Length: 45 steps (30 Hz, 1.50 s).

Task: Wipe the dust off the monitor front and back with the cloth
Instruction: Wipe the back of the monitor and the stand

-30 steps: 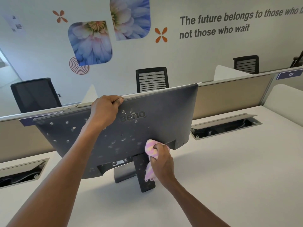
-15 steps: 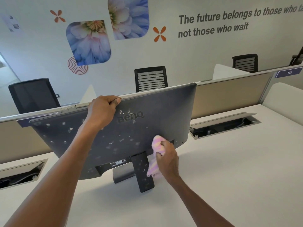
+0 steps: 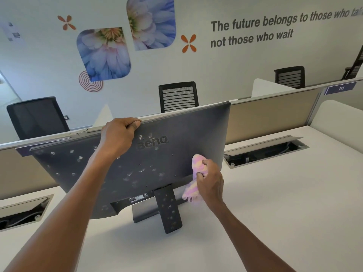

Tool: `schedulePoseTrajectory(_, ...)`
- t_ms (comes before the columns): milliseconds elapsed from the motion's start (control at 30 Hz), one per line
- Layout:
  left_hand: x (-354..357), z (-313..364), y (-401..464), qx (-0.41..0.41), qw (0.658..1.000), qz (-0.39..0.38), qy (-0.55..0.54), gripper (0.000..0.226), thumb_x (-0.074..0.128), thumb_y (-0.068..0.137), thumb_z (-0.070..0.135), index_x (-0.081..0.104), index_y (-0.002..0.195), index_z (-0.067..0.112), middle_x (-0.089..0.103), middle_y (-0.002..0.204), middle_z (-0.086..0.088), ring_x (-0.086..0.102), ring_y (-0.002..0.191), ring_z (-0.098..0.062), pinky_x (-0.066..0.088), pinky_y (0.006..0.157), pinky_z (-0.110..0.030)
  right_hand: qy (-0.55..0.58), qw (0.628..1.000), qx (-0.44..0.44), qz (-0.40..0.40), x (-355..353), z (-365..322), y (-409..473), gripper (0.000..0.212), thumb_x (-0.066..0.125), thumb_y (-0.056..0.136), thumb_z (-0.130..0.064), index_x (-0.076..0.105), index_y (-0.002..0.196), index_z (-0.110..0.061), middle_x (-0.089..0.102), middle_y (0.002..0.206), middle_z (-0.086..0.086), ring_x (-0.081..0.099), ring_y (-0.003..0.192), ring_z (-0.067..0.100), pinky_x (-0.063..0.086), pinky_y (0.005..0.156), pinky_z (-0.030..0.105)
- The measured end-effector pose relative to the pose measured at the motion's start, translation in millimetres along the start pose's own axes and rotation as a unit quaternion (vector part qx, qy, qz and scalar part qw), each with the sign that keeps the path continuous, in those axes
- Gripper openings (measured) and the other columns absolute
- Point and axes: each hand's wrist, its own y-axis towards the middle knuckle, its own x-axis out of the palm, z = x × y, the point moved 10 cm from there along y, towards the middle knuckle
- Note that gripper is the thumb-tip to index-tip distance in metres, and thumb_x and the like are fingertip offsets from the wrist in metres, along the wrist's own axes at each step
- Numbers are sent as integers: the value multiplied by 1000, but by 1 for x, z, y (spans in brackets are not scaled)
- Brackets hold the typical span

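A white desk (image 3: 275, 203) carries two open cable hatches — one (image 3: 265, 150) at right, one (image 3: 23, 211) at left. Beige partition panels (image 3: 271, 118) run behind it, with a purple tag (image 3: 340, 88) reading 111. Beyond stand black office chairs (image 3: 178, 96) — and a wall with flower decals (image 3: 104, 54) and a printed slogan (image 3: 253, 29).

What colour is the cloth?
Pink with pale yellow patches, bunched in the right hand; cloth shows best in the head view.

"BenQ" on the monitor (image 3: 176, 134) back; "111" on partition tag (image 3: 340, 88).
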Motion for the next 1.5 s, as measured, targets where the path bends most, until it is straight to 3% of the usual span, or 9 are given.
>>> schedulePoseTrajectory(133, 1, 0, -1, 3, 1000, 1, -1, 28, 51, 101, 33, 71, 118, 22, 69, 122, 1, 59, 116, -22, 45, 100, -36, 9, 997, -79, -16, 7, -20, -7, 38, 74, 82, -15, 62, 118, -14, 65, 118, 3, 61, 103, 19, 43, 83, 18)
schedulePoseTrajectory(333, 1, 2, -1, 0, 1000, 3, 2, 29, 51, 101, 32, 71, 119, 21, 69, 123, 0, 58, 118, -23, 43, 99, -35, -6, 999, 36, -14, -6, 26, 12, 32, 65, 90, -16, 57, 121, -13, 64, 119, 8, 63, 102, 23, 44, 81, 21)
schedulePoseTrajectory(500, 0, 3, -3, -2, 1000, 5, 4, 29, 51, 101, 32, 71, 119, 21, 69, 122, 0, 59, 117, -23, 44, 100, -35, 7, 1000, -25, 9, -13, -1, 17, 38, 72, 85, -14, 58, 122, -14, 63, 120, 5, 61, 104, 20, 43, 83, 20)
schedulePoseTrajectory(667, -6, 13, -12, 20, 998, 49, 33, 27, 51, 101, 31, 72, 117, 23, 73, 114, -2, 64, 104, -28, 48, 87, -34, -18, 999, 6, -51, 7, 29, 5, 38, 68, 90, -21, 57, 126, -15, 63, 126, 6, 62, 107, 22, 46, 90, 24)
schedulePoseTrajectory(833, -11, 20, -22, 41, 994, 88, 47, 26, 54, 100, 26, 72, 117, 21, 75, 106, -6, 66, 93, -30, 49, 76, -32, 8, 1000, 20, 10, -13, 18, 20, 35, 69, 88, -16, 58, 122, -14, 64, 121, 6, 59, 99, 16, 42, 84, 21)
schedulePoseTrajectory(967, -9, 26, -28, 47, 993, 106, 33, 25, 55, 99, 20, 72, 117, 16, 67, 126, -5, 62, 115, -29, 50, 91, -36, -5, 998, -63, -8, -1, 0, 5, 37, 74, 84, -15, 60, 118, -15, 65, 116, 4, 55, 94, 10, 44, 81, 18)
schedulePoseTrajectory(1167, -8, 20, -27, 12, 994, 104, 34, 26, 52, 100, 26, 71, 118, 20, 66, 129, 0, 62, 114, -29, 49, 86, -34, -10, 998, 60, -29, -8, 46, 24, 35, 65, 90, -17, 56, 124, -14, 63, 124, 8, 62, 105, 22, 48, 85, 25)
schedulePoseTrajectory(1400, -7, 18, -27, -10, 994, 105, 25, 27, 53, 100, 26, 71, 118, 20, 71, 118, -6, 63, 102, -30, 45, 79, -31, 2, 999, -7, -34, -4, 30, 19, 37, 71, 87, -18, 59, 121, -17, 63, 122, 3, 61, 104, 18, 43, 85, 18)
schedulePoseTrajectory(1500, -8, 18, -27, -12, 994, 104, 33, 26, 53, 100, 26, 71, 118, 21, 71, 119, -6, 62, 105, -31, 43, 79, -32, 1, 997, 63, -39, -6, 59, 24, 37, 66, 91, -18, 56, 126, -13, 63, 125, 7, 61, 109, 24, 46, 89, 25)
